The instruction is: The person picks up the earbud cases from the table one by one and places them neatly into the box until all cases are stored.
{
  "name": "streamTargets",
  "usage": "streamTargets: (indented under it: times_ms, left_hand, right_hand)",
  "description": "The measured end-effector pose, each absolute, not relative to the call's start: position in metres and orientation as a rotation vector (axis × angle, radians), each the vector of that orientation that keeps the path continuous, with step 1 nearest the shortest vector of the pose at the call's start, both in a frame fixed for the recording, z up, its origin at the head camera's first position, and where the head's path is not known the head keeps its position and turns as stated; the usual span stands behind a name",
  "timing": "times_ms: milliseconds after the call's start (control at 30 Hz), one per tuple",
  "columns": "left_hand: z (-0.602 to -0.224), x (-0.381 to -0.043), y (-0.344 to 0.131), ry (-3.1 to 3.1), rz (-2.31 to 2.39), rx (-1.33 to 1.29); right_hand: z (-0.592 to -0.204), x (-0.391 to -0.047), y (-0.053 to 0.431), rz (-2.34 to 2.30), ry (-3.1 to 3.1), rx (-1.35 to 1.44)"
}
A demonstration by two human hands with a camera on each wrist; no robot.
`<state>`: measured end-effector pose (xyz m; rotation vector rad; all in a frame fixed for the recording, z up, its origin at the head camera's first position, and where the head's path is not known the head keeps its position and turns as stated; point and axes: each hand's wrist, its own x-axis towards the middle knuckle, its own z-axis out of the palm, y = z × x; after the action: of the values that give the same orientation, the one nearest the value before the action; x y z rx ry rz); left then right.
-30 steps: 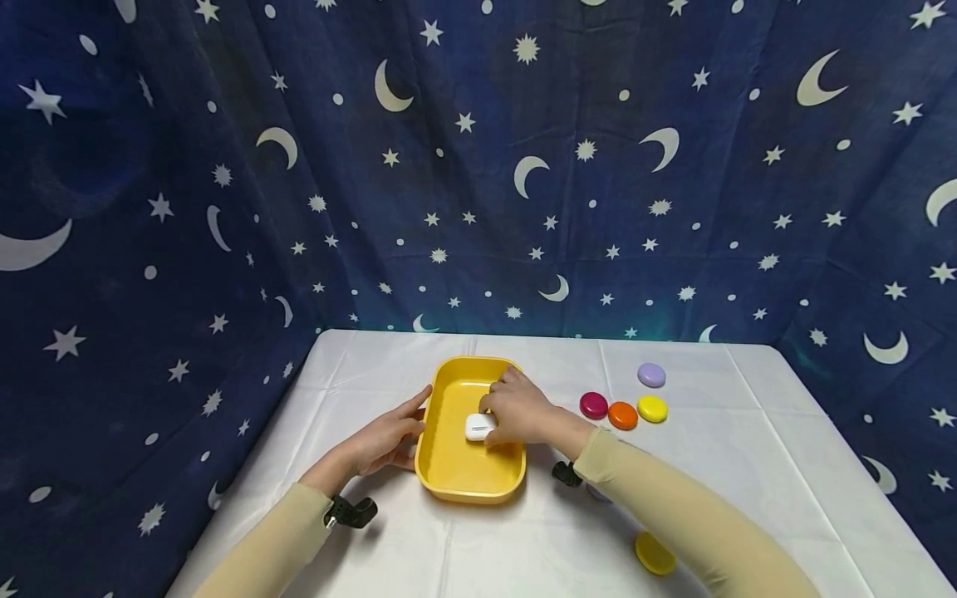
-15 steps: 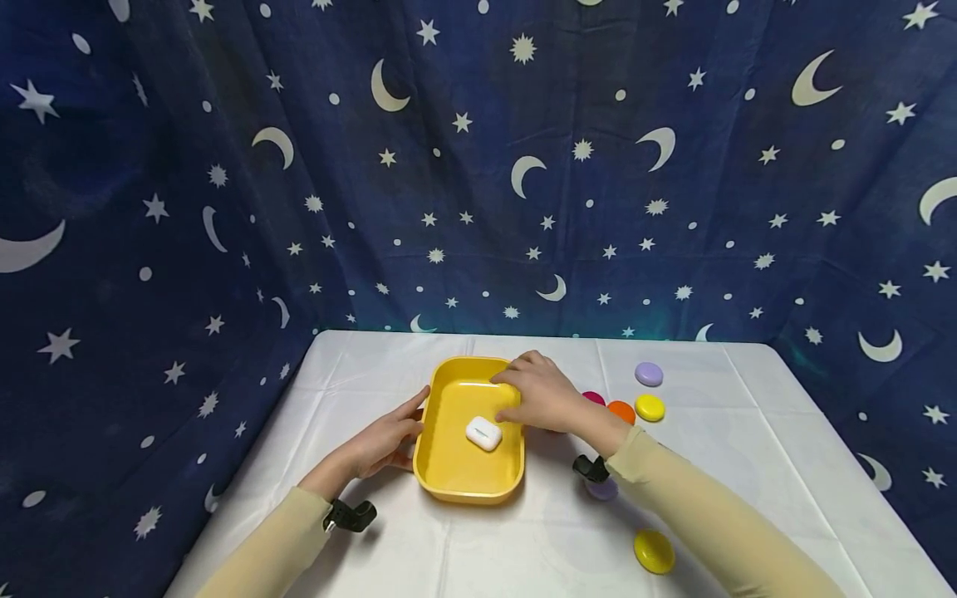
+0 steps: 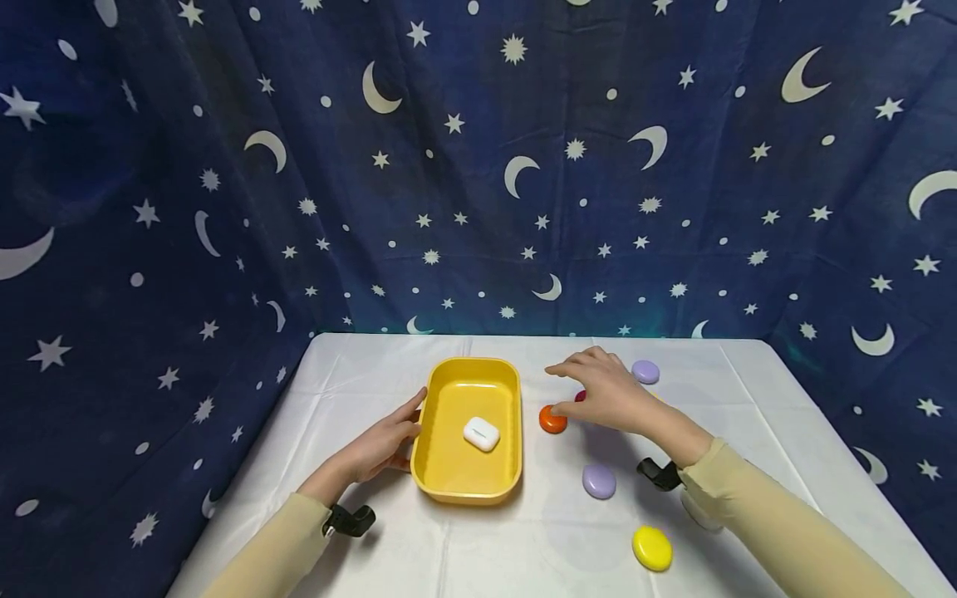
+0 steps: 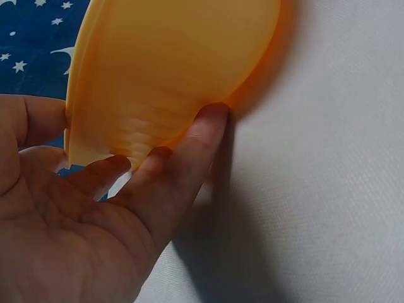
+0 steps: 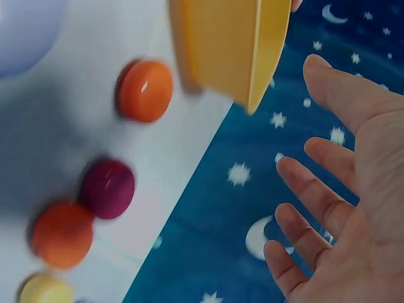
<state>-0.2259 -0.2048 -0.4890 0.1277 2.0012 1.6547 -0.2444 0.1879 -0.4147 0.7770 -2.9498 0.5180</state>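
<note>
A yellow tray (image 3: 449,490) rests on the white table, with a small white rounded case (image 3: 481,433) lying tilted across its floor. My left hand (image 3: 377,448) touches the tray's left side. In the left wrist view the thumb (image 4: 201,136) presses low on the outer wall and a fingertip meets the rim. Right of the tray my right hand (image 3: 609,394) hovers with spread fingers and holds nothing; its palm (image 5: 379,214) shows in the right wrist view. Closest to its thumb is an orange disc (image 3: 552,421), and part of a maroon disc (image 3: 580,397) shows beside the hand.
Other discs lie on the right: a lilac one (image 3: 646,372) behind my right hand, another lilac disc (image 3: 599,481) and a yellow disc (image 3: 653,548) nearer me. A pale disc (image 3: 701,513) is partly under the right sleeve. A second orange disc (image 5: 62,233) sits against the maroon one.
My right hand has let go of the white case and moved right, out over the table, uncovering the orange disc. The case now lies turned a little. My left hand has stayed at the tray.
</note>
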Motion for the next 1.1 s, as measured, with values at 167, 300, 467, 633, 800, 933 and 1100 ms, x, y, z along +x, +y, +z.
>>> streamTargets:
  times_ms: [167, 300, 467, 633, 800, 933, 1100]
  left_hand:
    - [-0.49, -0.226, -0.204, 2.019, 1.662, 0.109]
    - [-0.491, -0.226, -0.204, 2.015, 1.68, 0.098]
    - [-0.492, -0.225, -0.204, 2.003, 1.695, 0.091]
    - [-0.491, -0.225, -0.205, 1.997, 1.695, 0.097]
    - [-0.49, -0.224, -0.204, 2.008, 1.688, 0.086]
    - [-0.49, -0.224, -0.204, 2.01, 1.685, 0.087]
    - [-0.491, -0.225, -0.203, 2.014, 1.688, 0.079]
  right_hand:
    - [-0.417, -0.237, 0.219, 0.473, -2.93, 0.725]
    - [-0.422, -0.225, 0.238, 0.452, -2.945, 0.648]
    - [-0.435, -0.201, 0.258, 0.456, -2.97, 0.526]
    - [-0.448, -0.18, 0.278, 0.444, -2.975, 0.398]
    - [-0.459, -0.161, 0.291, 0.439, -3.004, 0.308]
    - [-0.467, -0.147, 0.299, 0.434, -3.015, 0.27]
    - [-0.475, -0.133, 0.308, 0.377, -3.036, 0.23]
